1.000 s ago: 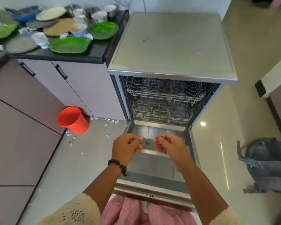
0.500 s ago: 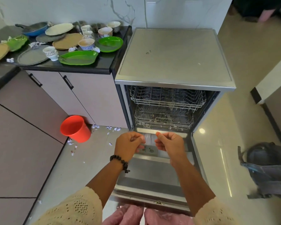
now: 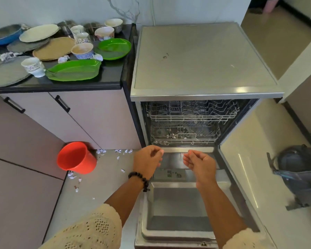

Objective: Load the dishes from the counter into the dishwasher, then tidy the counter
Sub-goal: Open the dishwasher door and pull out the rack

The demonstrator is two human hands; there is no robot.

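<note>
The dishwasher stands open, its door lying flat toward me. Inside are an upper wire rack and a lower wire rack. My left hand and my right hand hover above the inner end of the door, fingers loosely curled, holding nothing. On the black counter at the left lie green plates, a brown plate, a white plate, grey plates, several patterned cups and a blue pan.
A red bucket leans on the floor by the cabinet, with scraps of crumpled paper scattered around it. A grey backpack sits on the floor right of the door. Crumpled paper bits lie among the dishes.
Both hands have lifted off the door's inner panel and their fingers have loosened. The view has tilted up, showing more of the counter.
</note>
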